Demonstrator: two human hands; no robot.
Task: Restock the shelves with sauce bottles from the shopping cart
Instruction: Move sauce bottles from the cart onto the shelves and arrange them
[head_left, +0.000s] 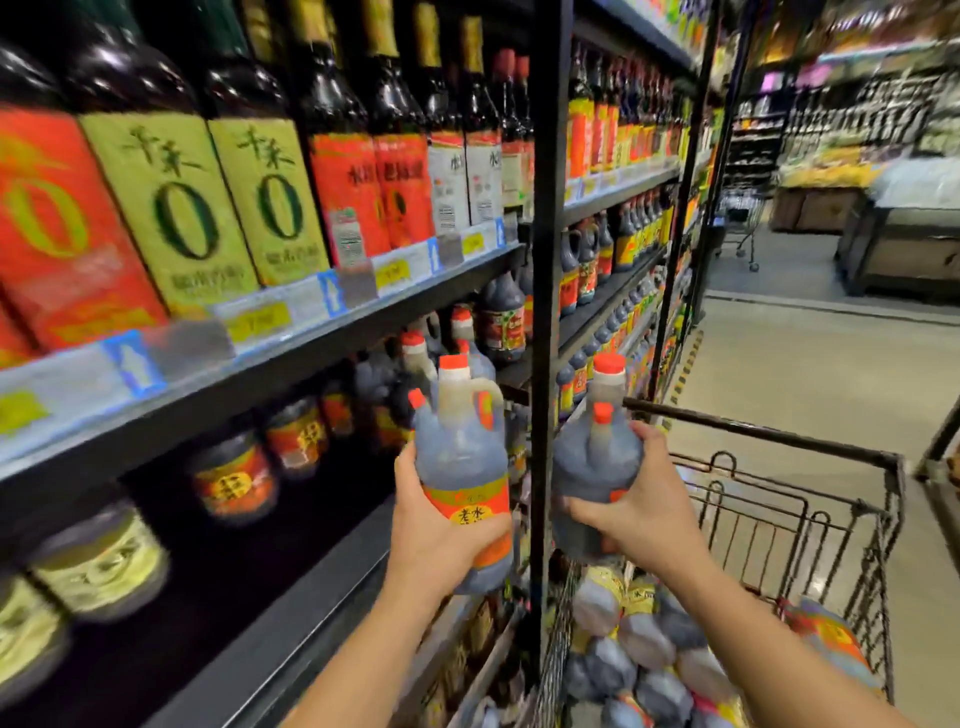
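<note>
My left hand (434, 525) grips a dark sauce jug (462, 457) with an orange cap, a handle and an orange label, held upright in front of the middle shelf (311, 587). My right hand (641, 506) grips a second dark sauce jug (592, 467) with an orange cap, held above the near end of the shopping cart (769, 514). Several more sauce bottles (639, 660) lie piled in the cart. Jugs of the same kind (501, 317) stand further back on the middle shelf.
The upper shelf (291, 343) carries tall dark bottles with orange and green labels and price tags. A black shelf upright (545, 322) stands between my two hands. Squat jars (236, 480) sit on the middle shelf at the left. The aisle floor (810, 374) and another cart (743, 228) lie beyond.
</note>
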